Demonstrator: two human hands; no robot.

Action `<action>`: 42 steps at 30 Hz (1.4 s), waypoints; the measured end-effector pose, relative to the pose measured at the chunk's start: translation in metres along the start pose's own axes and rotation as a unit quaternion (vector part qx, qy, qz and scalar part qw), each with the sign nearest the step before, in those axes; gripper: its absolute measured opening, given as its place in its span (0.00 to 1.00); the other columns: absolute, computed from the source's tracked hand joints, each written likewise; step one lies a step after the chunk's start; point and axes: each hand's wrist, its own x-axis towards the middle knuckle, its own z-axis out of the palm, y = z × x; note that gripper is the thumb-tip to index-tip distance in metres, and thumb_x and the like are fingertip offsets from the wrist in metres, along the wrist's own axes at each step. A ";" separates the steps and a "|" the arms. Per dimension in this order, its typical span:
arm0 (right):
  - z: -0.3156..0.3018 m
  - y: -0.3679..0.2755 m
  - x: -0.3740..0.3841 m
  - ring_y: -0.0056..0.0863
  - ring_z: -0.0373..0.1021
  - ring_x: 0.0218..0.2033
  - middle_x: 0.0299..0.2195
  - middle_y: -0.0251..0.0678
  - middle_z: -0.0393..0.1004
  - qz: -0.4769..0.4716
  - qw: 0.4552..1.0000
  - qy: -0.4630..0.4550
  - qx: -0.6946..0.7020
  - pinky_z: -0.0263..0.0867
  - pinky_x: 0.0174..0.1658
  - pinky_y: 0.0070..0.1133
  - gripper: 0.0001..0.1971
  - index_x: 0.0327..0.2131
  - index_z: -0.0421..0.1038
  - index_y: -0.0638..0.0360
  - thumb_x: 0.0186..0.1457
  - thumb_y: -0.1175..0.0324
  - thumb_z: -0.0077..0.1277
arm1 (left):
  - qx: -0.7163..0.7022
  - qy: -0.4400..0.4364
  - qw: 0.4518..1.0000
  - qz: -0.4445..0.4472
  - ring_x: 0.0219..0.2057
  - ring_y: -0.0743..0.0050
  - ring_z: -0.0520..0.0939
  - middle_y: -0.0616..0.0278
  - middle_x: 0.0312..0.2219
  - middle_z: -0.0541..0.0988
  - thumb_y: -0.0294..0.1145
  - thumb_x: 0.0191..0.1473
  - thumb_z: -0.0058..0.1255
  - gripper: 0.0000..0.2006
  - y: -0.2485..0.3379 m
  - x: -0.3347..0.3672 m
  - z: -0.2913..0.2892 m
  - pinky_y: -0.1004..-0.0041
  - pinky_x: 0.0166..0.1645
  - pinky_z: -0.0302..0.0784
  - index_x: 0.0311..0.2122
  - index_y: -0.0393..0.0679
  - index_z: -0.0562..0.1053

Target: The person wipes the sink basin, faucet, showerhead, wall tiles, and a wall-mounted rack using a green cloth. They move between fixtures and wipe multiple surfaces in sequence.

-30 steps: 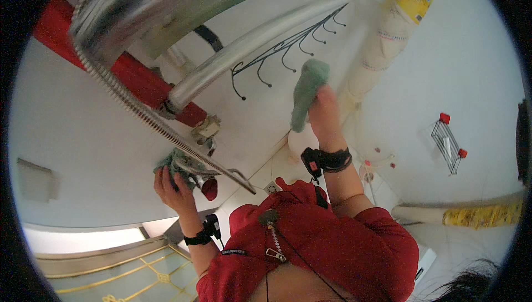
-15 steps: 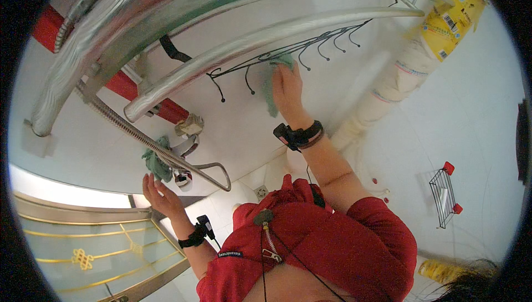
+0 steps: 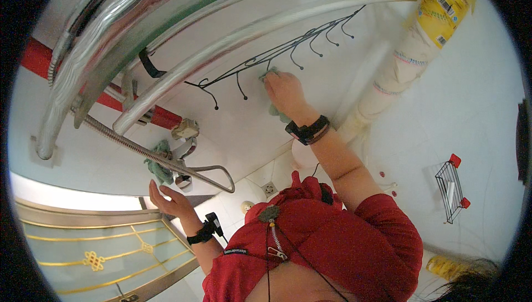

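My right hand (image 3: 287,95) grips a green cloth (image 3: 279,113), which shows above the fingers and below the hand. It is at a black wire hook rack (image 3: 271,56) on the white wall, with the cloth's upper end by one of the hooks. Lower left, my left hand (image 3: 173,202) is raised with fingers apart and nothing in it. Close above that hand, another green cloth (image 3: 160,160) hangs beside a chrome faucet (image 3: 183,180), partly behind a metal shower hose (image 3: 127,145).
Plastic-wrapped rails (image 3: 238,30) and a green glass shelf cross overhead. A wrapped pipe (image 3: 388,85) with a yellow covering runs up the right. On the right wall hangs a wire basket (image 3: 449,191). A gold-patterned glass door (image 3: 94,252) stands at lower left; a floor drain (image 3: 269,189) lies below.
My right hand has moved slightly down with the cloth, and its fingers have curled more. My left hand has shifted a little to the right and down. The whole view has shifted slightly.
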 end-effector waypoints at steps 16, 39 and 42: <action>0.004 0.006 -0.024 0.50 0.66 0.20 0.18 0.47 0.69 0.069 0.989 0.021 0.131 0.61 0.22 0.38 0.08 0.29 0.62 0.62 0.54 0.66 0.40 | -0.026 -0.141 0.920 0.364 0.45 0.62 0.73 0.56 0.43 0.72 0.33 0.49 0.47 0.20 0.239 0.088 0.080 0.60 0.50 0.64 0.48 0.39 0.66; -0.042 0.016 -0.004 0.46 0.61 0.36 0.32 0.47 0.65 0.080 0.971 0.159 0.157 0.58 0.39 0.34 0.07 0.32 0.66 0.63 0.50 0.72 0.42 | -0.140 -0.227 0.931 0.248 0.18 0.64 0.77 0.62 0.19 0.74 0.42 0.52 0.46 0.12 0.242 0.104 0.104 0.70 0.20 0.69 0.27 0.44 0.69; -0.047 0.018 0.004 0.44 0.64 0.31 0.28 0.45 0.66 0.058 0.981 0.168 0.079 0.61 0.34 0.34 0.04 0.27 0.65 0.62 0.48 0.72 0.44 | -0.134 -0.228 0.933 0.244 0.18 0.65 0.77 0.62 0.20 0.75 0.44 0.51 0.48 0.14 0.242 0.103 0.104 0.71 0.21 0.69 0.25 0.44 0.69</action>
